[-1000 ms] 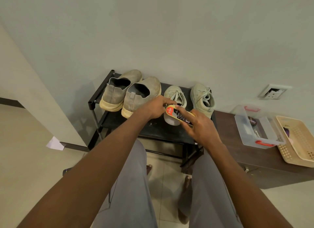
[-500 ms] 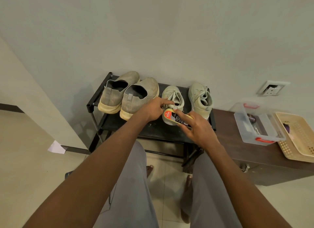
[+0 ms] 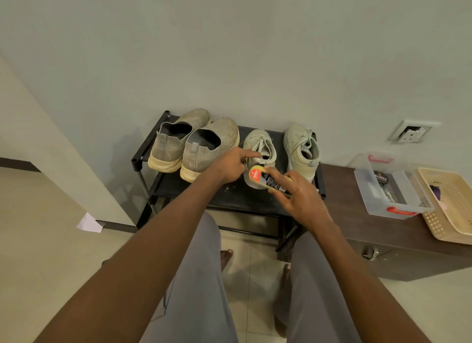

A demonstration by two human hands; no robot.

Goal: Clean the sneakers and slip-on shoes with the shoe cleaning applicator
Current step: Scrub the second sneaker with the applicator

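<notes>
The step in hand looks like cleaning the left sneaker (image 3: 259, 148) on the shoe rack (image 3: 229, 197): the left grip (image 3: 231, 166) steadies its collar with fingers extended, the right grip (image 3: 297, 199) pinches the applicator (image 3: 265, 180) against its heel, so rubbing strokes should follow.

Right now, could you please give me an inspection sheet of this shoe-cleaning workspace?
Surface: black shoe rack bearing four shoes.
Job's things: two slip-on shoes at left; two laced sneakers, left sneaker being worked, right sneaker apart; applicator at the left sneaker's heel.
Clutter: clear plastic box and wicker basket on brown cabinet.
Grippers: left hand rests on the left sneaker; right hand holds applicator.
Cables: nothing seen.
Surroundings: wall socket, paper scrap.
</notes>
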